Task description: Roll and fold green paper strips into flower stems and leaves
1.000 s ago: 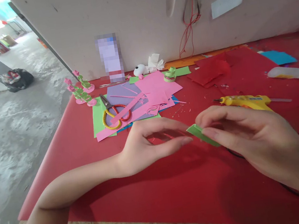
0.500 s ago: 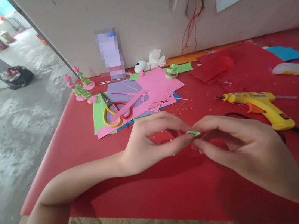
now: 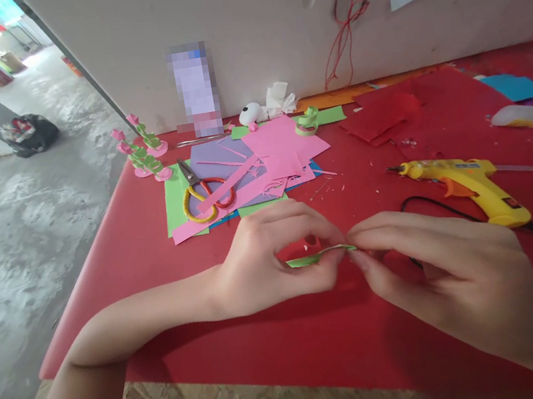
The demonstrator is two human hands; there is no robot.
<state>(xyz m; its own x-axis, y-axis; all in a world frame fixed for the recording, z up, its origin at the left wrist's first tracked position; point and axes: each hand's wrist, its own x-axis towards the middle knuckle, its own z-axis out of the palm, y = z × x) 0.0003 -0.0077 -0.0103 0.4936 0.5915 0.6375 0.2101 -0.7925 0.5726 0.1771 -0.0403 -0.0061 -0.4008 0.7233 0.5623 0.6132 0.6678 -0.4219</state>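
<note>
A: Green paper strip (image 3: 317, 257), thin and slightly curved, held level just above the red table (image 3: 280, 352), near its front edge.

B: Held how?

A: Pinched at both ends. Left hand (image 3: 276, 258) closed on the strip's left part, thumb below and fingers curled over the top. Right hand (image 3: 439, 266) closed on the right end, thumb and forefinger pressed together. Fingertips of the 2 hands almost touching.

B: Behind the hands?

A: A messy stack of coloured paper sheets (image 3: 261, 166), mostly pink, with purple, green and blue underneath. Scissors (image 3: 202, 193) with yellow and red handles lying on the stack's left side, a long pink strip across the handles.

B: To the right?

A: Yellow glue gun (image 3: 466, 184) lying on its side, nozzle pointing left, well apart from the right hand. Black cord (image 3: 449, 205) looping from it toward the right wrist. Farther back, a white glue bottle (image 3: 531, 116) on its side, a blue sheet (image 3: 514, 87) and folded red paper (image 3: 380, 117).

B: Anything at the back wall?

A: 3 small pink and green paper flowers (image 3: 143, 155) standing upright at the table's left corner. A curled green strip (image 3: 307, 122) on the paper behind the stack. A small white figure (image 3: 250, 114) beside crumpled white tissue (image 3: 281, 99). Red wires (image 3: 344, 32) hanging down the white wall. Grey concrete floor off to the left.
</note>
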